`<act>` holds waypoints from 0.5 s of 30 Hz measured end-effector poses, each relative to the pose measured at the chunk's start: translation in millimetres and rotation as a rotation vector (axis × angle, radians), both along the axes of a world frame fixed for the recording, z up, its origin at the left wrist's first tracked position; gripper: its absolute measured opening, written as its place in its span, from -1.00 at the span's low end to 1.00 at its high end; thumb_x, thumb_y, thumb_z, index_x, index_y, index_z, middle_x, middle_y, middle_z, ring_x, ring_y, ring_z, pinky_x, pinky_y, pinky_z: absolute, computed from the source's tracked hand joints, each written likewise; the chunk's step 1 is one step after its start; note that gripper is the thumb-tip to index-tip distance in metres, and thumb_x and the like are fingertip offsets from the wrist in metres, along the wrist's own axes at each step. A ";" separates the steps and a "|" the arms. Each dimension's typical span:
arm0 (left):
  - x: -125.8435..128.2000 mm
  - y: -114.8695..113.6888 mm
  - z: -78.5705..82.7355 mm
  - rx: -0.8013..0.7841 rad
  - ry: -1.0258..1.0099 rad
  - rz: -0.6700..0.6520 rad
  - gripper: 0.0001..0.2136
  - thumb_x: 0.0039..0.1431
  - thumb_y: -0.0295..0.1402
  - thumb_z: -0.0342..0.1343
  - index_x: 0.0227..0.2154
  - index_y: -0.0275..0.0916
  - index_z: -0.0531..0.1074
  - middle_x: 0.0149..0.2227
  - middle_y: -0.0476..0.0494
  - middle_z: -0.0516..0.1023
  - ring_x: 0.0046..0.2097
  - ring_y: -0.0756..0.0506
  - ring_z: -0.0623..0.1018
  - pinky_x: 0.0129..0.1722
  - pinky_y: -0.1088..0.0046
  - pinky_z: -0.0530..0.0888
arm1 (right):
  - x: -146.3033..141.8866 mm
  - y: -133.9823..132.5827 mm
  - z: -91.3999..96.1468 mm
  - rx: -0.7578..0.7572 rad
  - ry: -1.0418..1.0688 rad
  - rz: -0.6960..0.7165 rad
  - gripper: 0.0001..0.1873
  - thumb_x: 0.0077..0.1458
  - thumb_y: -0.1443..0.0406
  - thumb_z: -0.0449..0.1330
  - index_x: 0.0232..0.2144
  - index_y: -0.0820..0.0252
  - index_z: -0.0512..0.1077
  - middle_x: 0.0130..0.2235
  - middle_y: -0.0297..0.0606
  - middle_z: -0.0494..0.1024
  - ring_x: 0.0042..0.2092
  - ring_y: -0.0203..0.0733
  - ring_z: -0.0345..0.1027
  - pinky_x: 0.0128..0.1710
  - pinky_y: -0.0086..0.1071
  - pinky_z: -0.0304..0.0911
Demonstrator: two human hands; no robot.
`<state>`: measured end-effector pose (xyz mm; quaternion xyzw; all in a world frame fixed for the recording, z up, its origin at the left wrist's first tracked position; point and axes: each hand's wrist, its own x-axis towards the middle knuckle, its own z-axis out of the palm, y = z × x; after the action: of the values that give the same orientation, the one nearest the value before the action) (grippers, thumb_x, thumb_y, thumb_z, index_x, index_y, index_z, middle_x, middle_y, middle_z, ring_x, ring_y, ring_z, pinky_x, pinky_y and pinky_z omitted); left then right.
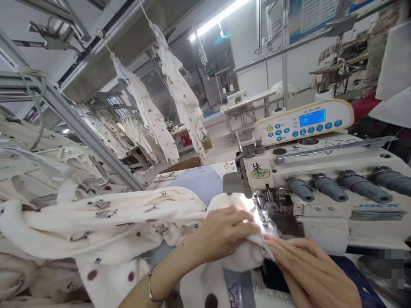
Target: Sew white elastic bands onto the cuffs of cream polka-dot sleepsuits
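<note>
Head view — left hand (223,233), right hand (313,267) partly hide spotted cloth (205,280).

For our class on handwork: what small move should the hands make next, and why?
I'd suggest gently guiding the cream, brown-spotted fabric toward the small metal presser foot of the white sewing machine, since the left hand and right hand both touch it close to that foot.

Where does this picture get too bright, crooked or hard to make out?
In the head view, glare bleaches part of the cloth beside the left hand; in the head view, the ceiling light is blown out white; the head view's room leans noticeably; and a blocky patch hides detail at the head view's lower right.
</note>
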<state>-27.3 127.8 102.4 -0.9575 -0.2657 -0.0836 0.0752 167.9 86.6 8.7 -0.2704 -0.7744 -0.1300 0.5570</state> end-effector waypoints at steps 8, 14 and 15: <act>28.1 -48.9 -13.1 0.126 0.009 -0.091 -0.73 0.26 -0.29 -0.09 -0.55 -0.11 0.34 -0.48 -0.11 0.46 -0.29 -0.12 0.39 -0.19 0.21 0.35 | 11.7 -7.3 -11.5 -0.025 -0.043 0.054 -0.70 0.18 0.43 0.04 -0.04 0.31 0.37 -0.07 -0.14 0.50 0.01 -0.20 0.38 0.03 -0.30 0.29; 12.1 -54.8 -3.0 -0.017 -0.041 -0.050 -0.79 -0.01 -0.35 0.03 -0.27 -0.24 0.36 -0.16 -0.10 0.52 -0.10 -0.14 0.40 0.14 0.06 0.16 | 6.2 -21.8 -15.9 0.083 -0.182 -0.078 -0.73 0.15 0.43 0.02 -0.14 0.22 0.43 -0.11 -0.31 0.53 -0.10 -0.32 0.44 -0.13 -0.48 0.36; 8.3 -50.0 -0.5 -0.050 -0.039 -0.023 -0.71 -0.04 -0.36 0.03 -0.20 -0.26 0.34 -0.10 -0.12 0.50 -0.07 -0.15 0.39 0.14 0.08 0.16 | 3.5 -22.7 -13.1 0.090 -0.158 -0.093 -0.74 0.15 0.43 0.02 -0.15 0.22 0.43 -0.13 -0.31 0.54 -0.12 -0.31 0.45 -0.16 -0.46 0.36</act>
<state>-19.0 77.8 101.8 -0.9602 -0.2581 -0.0965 0.0451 171.3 63.9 -4.3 -0.2696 -0.7959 -0.2115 0.4991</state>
